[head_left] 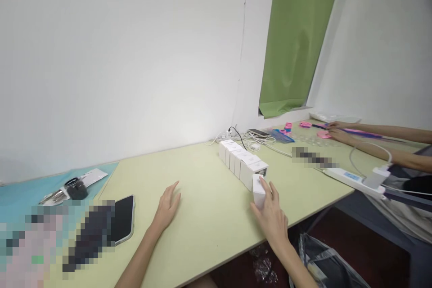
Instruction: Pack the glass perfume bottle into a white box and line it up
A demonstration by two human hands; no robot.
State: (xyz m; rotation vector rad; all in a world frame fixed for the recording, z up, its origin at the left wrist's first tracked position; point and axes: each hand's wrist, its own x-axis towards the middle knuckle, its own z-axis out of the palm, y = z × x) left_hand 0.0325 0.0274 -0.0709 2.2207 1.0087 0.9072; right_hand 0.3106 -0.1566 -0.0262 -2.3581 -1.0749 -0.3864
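Observation:
A small white box [258, 192] stands at the near end of a row of similar white boxes [234, 155] on the pale yellow table. My right hand [272, 216] grips it, with the thumb on its near side and the fingers over its top and right side. The row runs away toward the wall, with the boxes side by side. Some way to the left, my left hand [166, 208] rests on the tabletop, fingers stretched out and holding nothing. Beyond it on the left lies a phone [123, 219] with a dark screen.
On the far left, a dark jar [76, 188] sits on a blue mat [20, 189]. Cables [266, 139] and a dark phone [259, 133] lie behind the boxes. A power strip [354, 181] crosses the table's right side. Another person's hands [339, 132] handle pink pieces at the far right.

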